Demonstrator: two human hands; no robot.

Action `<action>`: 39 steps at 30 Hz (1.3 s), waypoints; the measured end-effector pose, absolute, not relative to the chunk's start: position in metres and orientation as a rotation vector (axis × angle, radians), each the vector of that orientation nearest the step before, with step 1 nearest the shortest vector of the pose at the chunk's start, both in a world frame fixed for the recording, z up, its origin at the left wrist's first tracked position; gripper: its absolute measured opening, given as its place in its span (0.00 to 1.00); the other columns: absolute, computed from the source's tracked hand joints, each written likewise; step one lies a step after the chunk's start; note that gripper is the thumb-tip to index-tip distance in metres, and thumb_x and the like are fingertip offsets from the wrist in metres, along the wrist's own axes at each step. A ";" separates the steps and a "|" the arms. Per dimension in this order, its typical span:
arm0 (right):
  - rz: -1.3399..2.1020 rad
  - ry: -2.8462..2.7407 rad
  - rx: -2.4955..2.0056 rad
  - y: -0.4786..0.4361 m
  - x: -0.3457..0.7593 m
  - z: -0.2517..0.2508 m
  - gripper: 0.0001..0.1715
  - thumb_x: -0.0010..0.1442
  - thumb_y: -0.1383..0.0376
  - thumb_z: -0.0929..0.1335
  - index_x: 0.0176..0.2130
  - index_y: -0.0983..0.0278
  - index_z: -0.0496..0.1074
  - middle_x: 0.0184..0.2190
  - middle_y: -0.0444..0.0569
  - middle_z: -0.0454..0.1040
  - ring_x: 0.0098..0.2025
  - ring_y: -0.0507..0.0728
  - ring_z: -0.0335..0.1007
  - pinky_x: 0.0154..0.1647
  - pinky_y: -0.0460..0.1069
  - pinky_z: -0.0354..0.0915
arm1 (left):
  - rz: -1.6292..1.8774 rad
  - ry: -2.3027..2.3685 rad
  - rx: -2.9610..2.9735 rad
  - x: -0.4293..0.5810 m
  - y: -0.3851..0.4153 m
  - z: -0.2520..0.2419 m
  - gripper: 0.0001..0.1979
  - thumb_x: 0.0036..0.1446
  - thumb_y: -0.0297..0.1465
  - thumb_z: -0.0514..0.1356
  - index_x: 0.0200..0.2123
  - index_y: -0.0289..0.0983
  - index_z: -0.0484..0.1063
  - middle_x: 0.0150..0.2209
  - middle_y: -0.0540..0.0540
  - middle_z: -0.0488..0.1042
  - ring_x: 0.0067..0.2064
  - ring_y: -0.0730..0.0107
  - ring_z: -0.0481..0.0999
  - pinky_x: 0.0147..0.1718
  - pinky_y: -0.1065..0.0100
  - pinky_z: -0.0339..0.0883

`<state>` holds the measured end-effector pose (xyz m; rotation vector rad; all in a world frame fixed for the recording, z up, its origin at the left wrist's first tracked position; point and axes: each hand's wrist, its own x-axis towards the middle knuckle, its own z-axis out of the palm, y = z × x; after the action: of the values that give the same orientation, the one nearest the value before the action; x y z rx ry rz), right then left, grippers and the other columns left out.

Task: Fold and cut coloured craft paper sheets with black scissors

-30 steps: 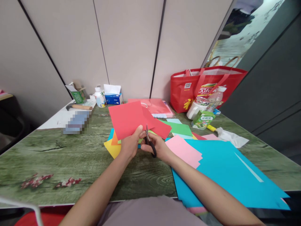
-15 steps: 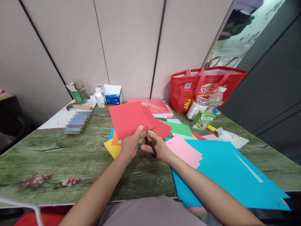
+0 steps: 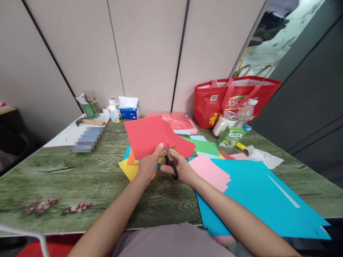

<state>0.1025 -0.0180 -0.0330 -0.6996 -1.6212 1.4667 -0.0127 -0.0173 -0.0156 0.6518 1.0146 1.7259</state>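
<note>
My left hand [image 3: 150, 161] pinches the lower edge of a red sheet of paper [image 3: 146, 135], thumb on top. In my right hand [image 3: 180, 167] is a pair of scissors [image 3: 173, 169] with black handles, its blades pointing away from me at the paper's edge. Part of the red paper spreads to the right beyond the blades, over my right fingers. Below the red sheet, yellow paper [image 3: 129, 169] and orange paper [image 3: 131, 158] stick out on the left. Pink paper [image 3: 209, 172] lies beside my right wrist, on large blue sheets [image 3: 254, 196].
A red bag [image 3: 211, 107] stands at the back right, near a clear bottle [image 3: 248, 109] and a green carton [image 3: 232, 136]. Back left are a hammer [image 3: 92, 122], a white bottle [image 3: 114, 111] and a blue tissue box [image 3: 130, 112]. Red paper packs [image 3: 174, 121] lie behind my hands.
Almost nothing differs. The red sheet has shifted very slightly, while both hands and the scissors stay in place.
</note>
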 end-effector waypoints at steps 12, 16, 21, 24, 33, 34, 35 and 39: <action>1.429 -1.589 -0.649 -0.016 0.100 -0.037 0.27 0.42 0.53 0.75 0.36 0.63 0.64 0.24 0.39 0.62 0.24 0.49 0.56 0.26 0.46 0.53 | 1.738 0.972 0.684 -0.012 -0.019 -0.012 0.16 0.34 0.32 0.69 0.30 0.35 0.73 0.28 0.46 0.77 0.38 0.61 0.76 0.40 0.62 0.67; 1.413 -1.601 -0.646 -0.017 0.100 -0.037 0.27 0.42 0.52 0.74 0.35 0.63 0.63 0.24 0.39 0.61 0.24 0.49 0.56 0.26 0.46 0.53 | 1.738 0.959 0.689 -0.012 -0.020 -0.011 0.15 0.35 0.31 0.69 0.29 0.36 0.73 0.29 0.48 0.77 0.38 0.62 0.76 0.41 0.63 0.67; 1.415 -1.602 -0.648 -0.016 0.100 -0.037 0.26 0.42 0.53 0.74 0.35 0.62 0.63 0.23 0.39 0.61 0.24 0.49 0.55 0.25 0.46 0.53 | 1.735 0.950 0.683 -0.012 -0.019 -0.011 0.14 0.36 0.30 0.69 0.29 0.37 0.72 0.30 0.47 0.77 0.38 0.62 0.76 0.41 0.63 0.67; 1.402 -1.604 -0.663 -0.016 0.100 -0.040 0.26 0.42 0.52 0.74 0.35 0.62 0.64 0.24 0.40 0.61 0.24 0.49 0.56 0.26 0.46 0.53 | 1.734 0.936 0.680 -0.012 -0.019 -0.011 0.13 0.36 0.30 0.69 0.30 0.36 0.73 0.30 0.47 0.77 0.39 0.61 0.76 0.41 0.63 0.67; 1.349 -1.610 -0.714 -0.015 0.099 -0.043 0.24 0.44 0.51 0.73 0.34 0.62 0.64 0.23 0.40 0.62 0.24 0.49 0.56 0.25 0.46 0.53 | 1.687 0.912 0.664 -0.013 -0.019 -0.012 0.14 0.36 0.31 0.69 0.29 0.35 0.72 0.29 0.47 0.77 0.37 0.61 0.76 0.39 0.63 0.69; 1.339 -1.611 -0.726 -0.015 0.099 -0.043 0.24 0.44 0.52 0.73 0.34 0.62 0.64 0.22 0.40 0.61 0.23 0.49 0.56 0.24 0.46 0.53 | 1.689 0.914 0.662 -0.013 -0.019 -0.012 0.14 0.36 0.31 0.69 0.29 0.35 0.72 0.28 0.47 0.77 0.36 0.62 0.76 0.38 0.63 0.69; 1.331 -1.612 -0.736 -0.015 0.099 -0.043 0.23 0.44 0.52 0.73 0.34 0.62 0.64 0.22 0.40 0.61 0.23 0.49 0.56 0.24 0.46 0.53 | 1.691 0.916 0.661 -0.013 -0.019 -0.012 0.13 0.36 0.31 0.69 0.28 0.35 0.72 0.28 0.47 0.77 0.35 0.62 0.76 0.38 0.63 0.69; 1.321 -1.608 -0.749 -0.015 0.099 -0.044 0.22 0.45 0.53 0.73 0.33 0.63 0.64 0.23 0.40 0.62 0.22 0.49 0.55 0.24 0.46 0.53 | 1.692 0.914 0.653 -0.013 -0.019 -0.011 0.13 0.35 0.30 0.69 0.28 0.35 0.71 0.28 0.47 0.77 0.35 0.62 0.76 0.38 0.63 0.69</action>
<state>0.0987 -0.0148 -0.0442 -0.7486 -1.6077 1.3213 -0.0127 -0.0194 -0.0112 0.6535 0.9136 1.6916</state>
